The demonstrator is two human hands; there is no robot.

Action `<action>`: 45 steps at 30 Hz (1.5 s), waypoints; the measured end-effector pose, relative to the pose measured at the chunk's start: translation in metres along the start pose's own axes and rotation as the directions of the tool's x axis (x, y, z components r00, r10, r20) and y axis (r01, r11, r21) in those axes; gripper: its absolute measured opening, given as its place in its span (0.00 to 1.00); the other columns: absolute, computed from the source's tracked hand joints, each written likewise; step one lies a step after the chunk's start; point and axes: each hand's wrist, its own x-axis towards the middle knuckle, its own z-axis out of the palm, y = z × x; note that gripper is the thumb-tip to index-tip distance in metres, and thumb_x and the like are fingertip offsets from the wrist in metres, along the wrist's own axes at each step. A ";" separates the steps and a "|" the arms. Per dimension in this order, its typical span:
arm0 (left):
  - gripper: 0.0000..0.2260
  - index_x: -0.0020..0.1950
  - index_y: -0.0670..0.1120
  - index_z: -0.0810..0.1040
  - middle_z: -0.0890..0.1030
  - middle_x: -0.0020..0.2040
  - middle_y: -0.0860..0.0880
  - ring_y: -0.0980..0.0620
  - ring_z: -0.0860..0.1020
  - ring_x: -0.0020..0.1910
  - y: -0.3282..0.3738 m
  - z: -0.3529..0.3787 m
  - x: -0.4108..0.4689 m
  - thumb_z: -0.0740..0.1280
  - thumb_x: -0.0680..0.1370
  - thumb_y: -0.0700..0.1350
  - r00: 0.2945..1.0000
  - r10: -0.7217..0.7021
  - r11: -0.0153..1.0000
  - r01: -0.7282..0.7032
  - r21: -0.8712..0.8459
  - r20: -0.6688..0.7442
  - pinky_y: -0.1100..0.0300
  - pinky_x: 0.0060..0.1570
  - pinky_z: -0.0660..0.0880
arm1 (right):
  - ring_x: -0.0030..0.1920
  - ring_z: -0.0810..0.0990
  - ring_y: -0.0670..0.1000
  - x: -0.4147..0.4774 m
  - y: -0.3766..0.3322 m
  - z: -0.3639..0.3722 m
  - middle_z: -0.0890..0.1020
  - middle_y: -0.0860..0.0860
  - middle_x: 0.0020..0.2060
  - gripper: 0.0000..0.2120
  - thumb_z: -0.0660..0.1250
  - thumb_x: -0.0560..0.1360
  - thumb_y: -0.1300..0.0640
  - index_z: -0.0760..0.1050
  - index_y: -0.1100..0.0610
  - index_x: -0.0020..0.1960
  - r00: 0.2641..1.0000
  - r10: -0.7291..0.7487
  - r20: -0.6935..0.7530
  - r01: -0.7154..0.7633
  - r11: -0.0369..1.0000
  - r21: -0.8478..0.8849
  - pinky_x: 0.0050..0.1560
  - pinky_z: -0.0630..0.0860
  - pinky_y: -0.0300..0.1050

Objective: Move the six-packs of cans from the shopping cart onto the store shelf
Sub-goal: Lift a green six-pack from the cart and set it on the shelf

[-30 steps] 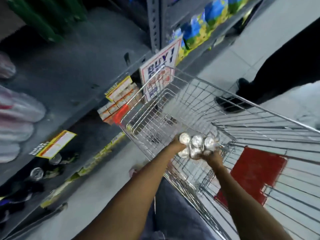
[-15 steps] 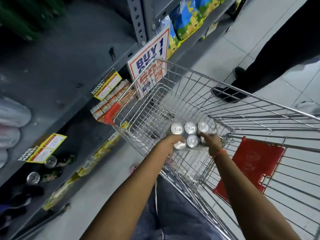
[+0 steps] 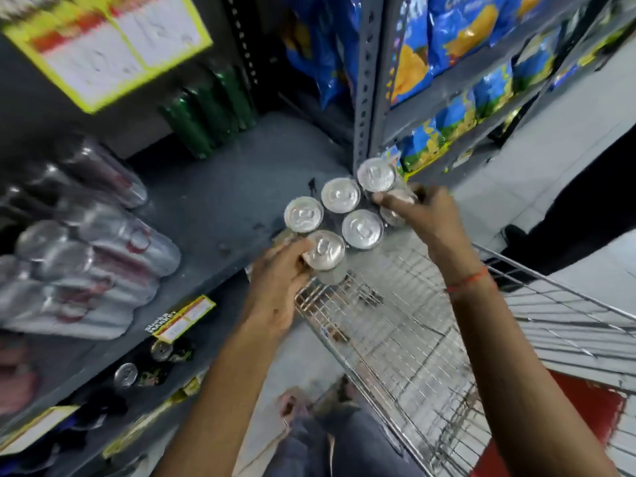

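**Six-pack held at the shelf edge, both hands engaged**

I see the six-pack of cans (image 3: 339,215) held upright in the air, silver tops facing the camera. It sits over the front edge of the grey store shelf (image 3: 220,201), partly above the shelf surface and partly above the shopping cart (image 3: 395,335). I cannot tell whether its base touches the shelf.

The left hand (image 3: 278,287) grips the near left corner of the pack, fingers curled around the nearest can. The right hand (image 3: 423,215) grips the far right end, fingers closed over the cans there and covering one top. An orange thread band (image 3: 469,280) circles the right wrist.

On the shelf to the left, wrapped packs of silver and red cans (image 3: 86,242) lie blurred, well apart from the held pack. Green bottles (image 3: 210,111) stand at the back of the same shelf. A yellow-edged price tag (image 3: 184,318) is fixed to the shelf front. On the level below, single cans (image 3: 126,374) are visible.

Right of the grey upright post (image 3: 370,80), blue and yellow snack bags (image 3: 447,39) fill the neighbouring shelves. The cart's wire basket stands beside the shelf unit, with a red panel (image 3: 564,428) at its near end.
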 end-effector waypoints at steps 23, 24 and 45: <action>0.31 0.63 0.41 0.73 0.83 0.58 0.41 0.41 0.81 0.57 0.006 -0.039 0.101 0.75 0.68 0.58 0.858 0.415 0.738 -0.124 0.663 -0.302 0.49 0.53 0.77 | 0.55 0.81 0.36 0.115 -0.026 0.139 0.84 0.37 0.54 0.22 0.52 0.76 0.32 0.77 0.41 0.59 0.898 0.012 0.441 -0.148 0.950 0.274 0.55 0.78 0.34; 0.31 0.63 0.40 0.73 0.82 0.58 0.40 0.40 0.80 0.57 0.004 -0.037 0.105 0.74 0.68 0.57 0.851 0.429 0.709 -0.109 0.697 -0.304 0.49 0.53 0.77 | 0.48 0.82 0.31 0.113 -0.018 0.140 0.84 0.33 0.48 0.21 0.48 0.78 0.34 0.76 0.40 0.55 0.885 0.006 0.466 -0.183 0.924 0.336 0.46 0.79 0.28; 0.23 0.50 0.39 0.80 0.86 0.45 0.38 0.35 0.82 0.48 0.006 -0.052 0.121 0.73 0.69 0.59 0.849 0.510 0.517 -0.175 0.838 -0.138 0.50 0.43 0.77 | 0.62 0.79 0.50 0.105 0.031 0.134 0.81 0.54 0.61 0.19 0.52 0.80 0.48 0.77 0.55 0.60 0.982 -0.011 0.191 -0.056 0.939 0.340 0.64 0.74 0.47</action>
